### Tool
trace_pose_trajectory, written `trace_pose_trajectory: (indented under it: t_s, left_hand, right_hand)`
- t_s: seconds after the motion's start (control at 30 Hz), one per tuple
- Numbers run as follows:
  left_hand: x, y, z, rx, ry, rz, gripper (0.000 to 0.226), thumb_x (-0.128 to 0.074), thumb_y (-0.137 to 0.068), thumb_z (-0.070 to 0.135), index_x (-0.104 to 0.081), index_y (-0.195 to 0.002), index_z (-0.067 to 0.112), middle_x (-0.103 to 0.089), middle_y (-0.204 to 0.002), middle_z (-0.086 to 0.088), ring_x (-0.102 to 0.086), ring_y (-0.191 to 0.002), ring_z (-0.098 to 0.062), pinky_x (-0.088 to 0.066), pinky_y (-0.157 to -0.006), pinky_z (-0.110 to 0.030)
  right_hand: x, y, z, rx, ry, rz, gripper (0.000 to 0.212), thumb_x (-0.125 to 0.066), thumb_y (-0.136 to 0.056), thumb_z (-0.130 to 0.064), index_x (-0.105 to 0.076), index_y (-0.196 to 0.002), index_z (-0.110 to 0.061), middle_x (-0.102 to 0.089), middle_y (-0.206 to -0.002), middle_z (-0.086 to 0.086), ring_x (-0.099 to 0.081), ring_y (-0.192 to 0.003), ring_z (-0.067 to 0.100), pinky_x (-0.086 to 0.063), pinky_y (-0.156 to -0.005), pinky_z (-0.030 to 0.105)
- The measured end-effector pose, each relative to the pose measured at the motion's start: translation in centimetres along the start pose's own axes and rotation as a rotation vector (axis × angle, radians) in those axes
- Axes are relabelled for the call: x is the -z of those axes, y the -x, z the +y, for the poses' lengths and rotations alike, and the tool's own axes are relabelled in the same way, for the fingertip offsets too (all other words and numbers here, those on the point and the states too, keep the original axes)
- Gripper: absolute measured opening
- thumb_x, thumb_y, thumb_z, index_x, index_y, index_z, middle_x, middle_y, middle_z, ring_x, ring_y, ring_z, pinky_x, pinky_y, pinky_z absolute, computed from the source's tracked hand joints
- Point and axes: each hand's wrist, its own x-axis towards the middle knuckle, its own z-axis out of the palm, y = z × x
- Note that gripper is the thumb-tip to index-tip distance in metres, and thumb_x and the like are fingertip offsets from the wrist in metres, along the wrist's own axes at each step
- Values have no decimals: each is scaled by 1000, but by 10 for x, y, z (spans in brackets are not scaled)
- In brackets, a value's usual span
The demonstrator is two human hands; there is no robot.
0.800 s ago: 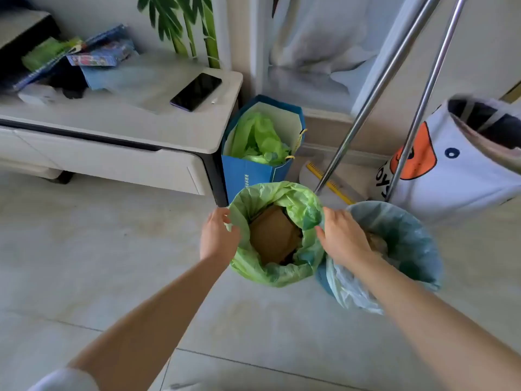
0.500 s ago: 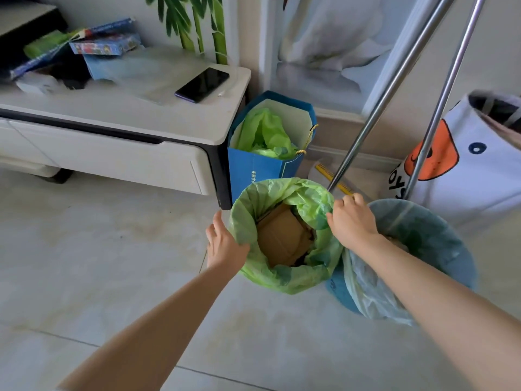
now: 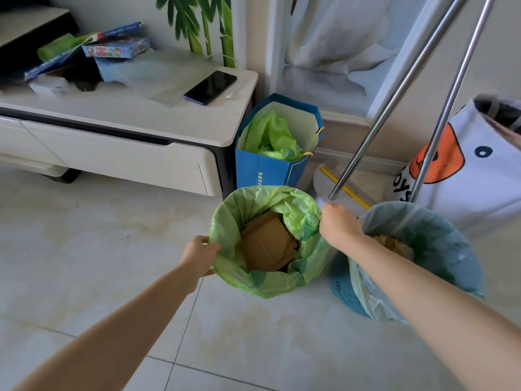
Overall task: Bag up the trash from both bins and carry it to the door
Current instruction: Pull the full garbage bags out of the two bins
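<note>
Green bin liner (image 3: 262, 283) holds cardboard (image 3: 266, 244) (folded); left hand (image 3: 198, 256) and right hand (image 3: 339, 225) each grip its rim.

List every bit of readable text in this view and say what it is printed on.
"OYS", black letters cut off by the pole, on the white fabric bag.
Blue paper bag: a white printed column, too small to read.
Colourful boxes on the cabinet: print too blurred to read.

Bin liner (image 3: 304, 218): light green. Second liner (image 3: 439, 235): pale blue-green, translucent. Cardboard (image 3: 265, 244): brown. Paper bag (image 3: 270, 170): blue, white inside. Fabric bag (image 3: 479, 176): white, orange patch. Floor (image 3: 84, 235): cream tile.
</note>
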Motion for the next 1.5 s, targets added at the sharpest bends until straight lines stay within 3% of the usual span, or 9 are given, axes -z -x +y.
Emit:
trace_pose_trajectory:
  t_s: [0.1, 0.3, 0.4, 0.57, 0.8, 0.9, 1.17, 1.3, 1.5]
  left_hand:
    - [15, 0, -3, -25, 37, -30, 35, -61, -90, 14, -51, -123, 11, -63, -109, -13, -66, -89, -25, -58, -71, -39]
    - [24, 8, -7, 22, 178, -82, 38, -71, -85, 22, -55, -118, 11, -67, -104, -14, -67, -88, -28, -58, -72, -40]
    - [24, 15, -5, 26, 224, -114, 35, -68, -86, 32, -60, -112, 9, -69, -98, -13, -66, -80, -26, -56, -63, -34]
    - [25, 19, 7, -25, 305, -47, 30, -63, -90, 17, -57, -118, 8, -66, -96, -13, -65, -75, -25, -54, -61, -34]
    - [22, 22, 42, -84, 315, -13, 51, -63, -85, 1, -47, -131, 14, -65, -93, -10, -64, -72, -20, -50, -51, -26]
    - [20, 23, 57, -148, 318, -14, 50, -63, -84, 0, -50, -130, 14, -66, -105, -10, -65, -74, -19, -52, -50, -25]
    - [46, 49, 50, -449, 123, 69, 32, -57, -85, -4, -58, -111, 15, -60, -99, -8, -63, -68, -21, -56, -50, -30]
    - [64, 49, 22, -315, 90, 145, 33, -53, -86, -3, -51, -117, 9, -56, -98, -13, -61, -73, -25, -56, -58, -36]
    - [68, 42, 8, -108, -140, -115, 55, -67, -75, 6, -47, -126, 16, -58, -104, -9, -58, -83, -24, -49, -73, -35]
  right_hand:
    - [-9, -3, -5, -138, -289, -91, 11, -41, -89, -1, -49, -96, -4, -50, -83, 8, -55, -88, 30, -40, -57, 32]
    - [-29, 5, -8, -623, -986, -402, 49, -42, -83, -27, -43, -128, -9, -53, -124, 15, -54, -107, 35, -52, -87, 42]
    - [-24, 17, -2, -644, -982, -491, 32, -48, -87, -29, -54, -112, -10, -60, -98, 11, -59, -84, 25, -48, -60, 26]
    - [1, 20, 8, -646, -1062, -550, 20, -63, -85, -25, -58, -99, -12, -63, -81, 6, -57, -66, 17, -35, -44, 21]
    - [40, 5, -6, -484, -909, -257, 48, -57, -90, -26, -44, -132, -7, -48, -90, 7, -42, -63, 15, -32, -46, 25]
    - [55, 6, -12, -453, -924, -217, 12, -48, -93, -15, -51, -105, -12, -44, -79, 7, -41, -64, 18, -35, -47, 25]
    - [71, 31, 5, -239, -843, -72, 13, -39, -86, -4, -51, -90, -8, -50, -83, 13, -53, -74, 27, -45, -58, 33]
    - [60, 57, 29, -329, -780, -150, 51, -49, -84, -12, -37, -133, -5, -52, -97, 9, -53, -83, 22, -47, -64, 34]
    - [46, 77, 40, -516, -1058, -290, 48, -62, -86, -17, -35, -125, -15, -61, -108, 13, -70, -86, 28, -58, -72, 39]
